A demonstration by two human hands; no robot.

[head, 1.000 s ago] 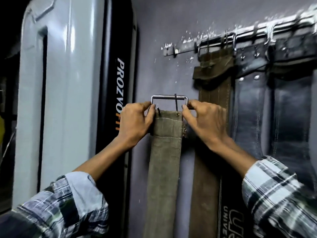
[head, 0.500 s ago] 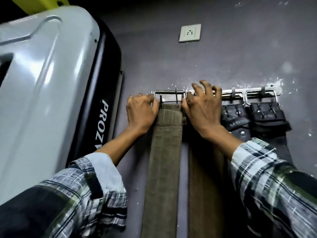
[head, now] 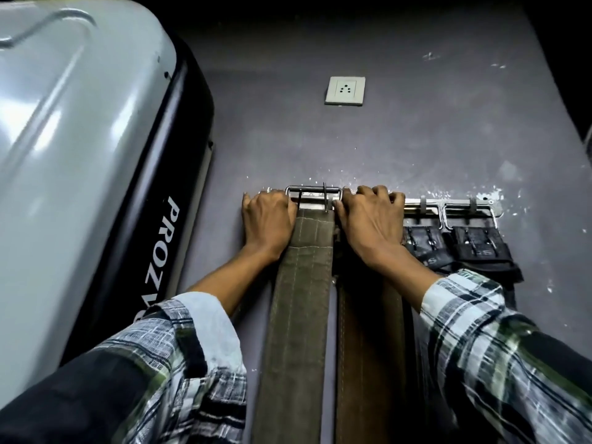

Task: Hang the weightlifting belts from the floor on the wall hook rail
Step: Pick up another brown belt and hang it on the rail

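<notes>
An olive-green belt hangs straight down the grey wall, its steel buckle level with the left end of the metal hook rail. My left hand grips the belt's top at the buckle's left side. My right hand grips the buckle's right side, fingers reaching over the rail. A brown belt hangs just right of the olive one, its top hidden by my right hand. Two black belts hang from hooks further right.
A large grey and black machine casing marked PROZ stands close on the left. A white wall socket sits above the rail. Bare grey wall spreads above and to the right of the rail.
Both hands raised the olive belt from well below the rail until its buckle sits level with the rail's left end. The view tilted upward, bringing the socket into sight.
</notes>
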